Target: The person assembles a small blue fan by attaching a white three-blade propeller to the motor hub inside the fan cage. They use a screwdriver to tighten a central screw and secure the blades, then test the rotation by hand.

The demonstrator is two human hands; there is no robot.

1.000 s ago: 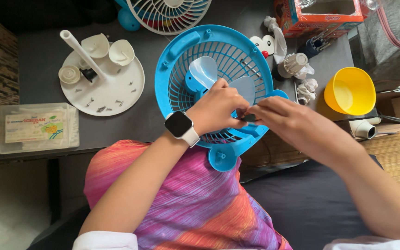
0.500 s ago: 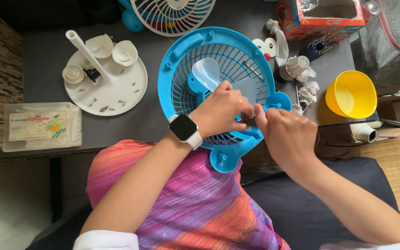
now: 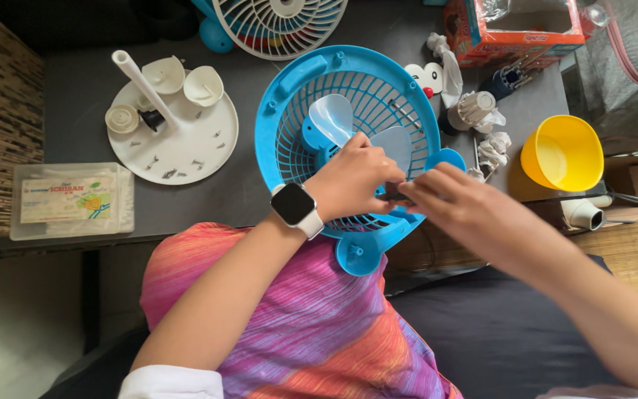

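Observation:
A round blue fan grille (image 3: 311, 81) with pale blue blades (image 3: 331, 114) inside lies at the near edge of a dark table (image 3: 75, 111). My left hand (image 3: 356, 177), with a white smartwatch (image 3: 295, 207) on its wrist, rests over the grille's middle and its fingers pinch a small dark part (image 3: 395, 195). My right hand (image 3: 467, 203) meets it from the right, fingertips on the same small part. What the part is stays unclear, as the fingers hide most of it.
A white round fan base (image 3: 175, 129) with a post, small cups and loose screws lies at the left. Nearby are a clear plastic box (image 3: 71, 201), a white grille (image 3: 280, 22), a yellow bowl (image 3: 563, 151), crumpled tissue (image 3: 492, 144) and an orange carton (image 3: 515, 26).
My right hand turned at the wrist: it swung in close with the knuckles up, then stretched out flat again, fingertips staying at the small part. My left hand and the grille barely moved.

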